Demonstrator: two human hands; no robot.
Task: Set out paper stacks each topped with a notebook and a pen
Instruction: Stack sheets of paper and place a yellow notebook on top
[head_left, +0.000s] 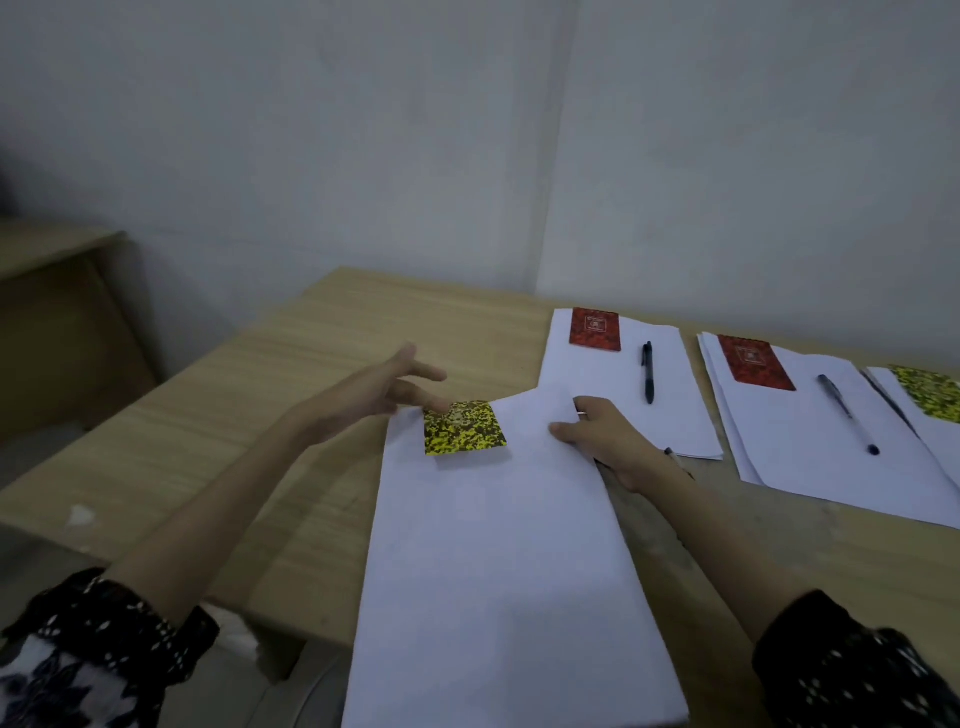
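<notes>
One near paper stack (498, 545) carries a yellow notebook (464, 427) at the fingertips of the spread, empty left hand (387, 387), while the right hand (605, 436) presses the sheets' right edge, a pen (675, 457) seemingly beneath it; a nudge could skew the sheets.

Partly seen items: large near stack of white paper sheets (498, 561), its near end cut off by the bottom edge; far-right stack of white paper (935, 441) and its yellow-and-black patterned notebook (930, 392), both cut by the right edge. Thin dark pen (670, 453) beside the right hand (605, 441), showing only a short tip, the rest hidden behind the hand and wrist; whether the hand holds it cannot be told. Printed emblems on the two red patterned notebooks (595, 329) (756, 362) too small and blurred to read; pale wooden table (260, 415) runs out of view at right.
</notes>
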